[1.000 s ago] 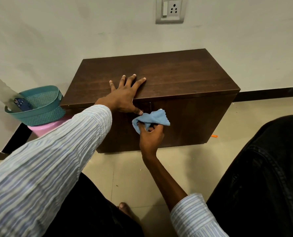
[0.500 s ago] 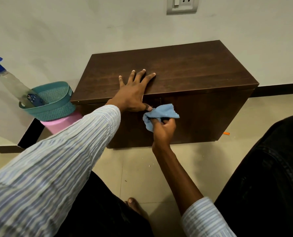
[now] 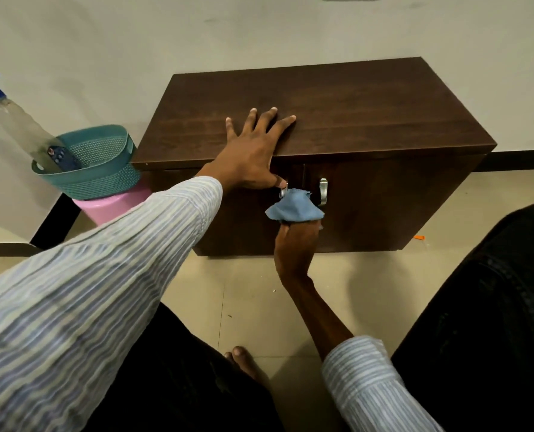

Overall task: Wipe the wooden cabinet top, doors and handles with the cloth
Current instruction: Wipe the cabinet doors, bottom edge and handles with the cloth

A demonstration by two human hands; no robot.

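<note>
A low dark-brown wooden cabinet (image 3: 353,113) stands against the white wall, with two front doors. My left hand (image 3: 253,148) lies flat on the front edge of its top, fingers spread, thumb hanging down over the left door. My right hand (image 3: 296,241) grips a bunched blue cloth (image 3: 293,205) and presses it against the left door's silver handle (image 3: 283,191), which is mostly covered. The right door's silver handle (image 3: 322,190) is bare, just right of the cloth.
A teal perforated basket (image 3: 103,182) sits on a pink stool (image 3: 112,204) left of the cabinet, holding a clear spray bottle with a blue head (image 3: 16,120). Beige floor tiles lie below. My knees in dark trousers flank the view; a small orange scrap (image 3: 419,237) lies right.
My right hand has kept the cloth at the door front, shifting it onto the left handle. The right handle has come into sight. The view has tilted down; my left hand stays planted.
</note>
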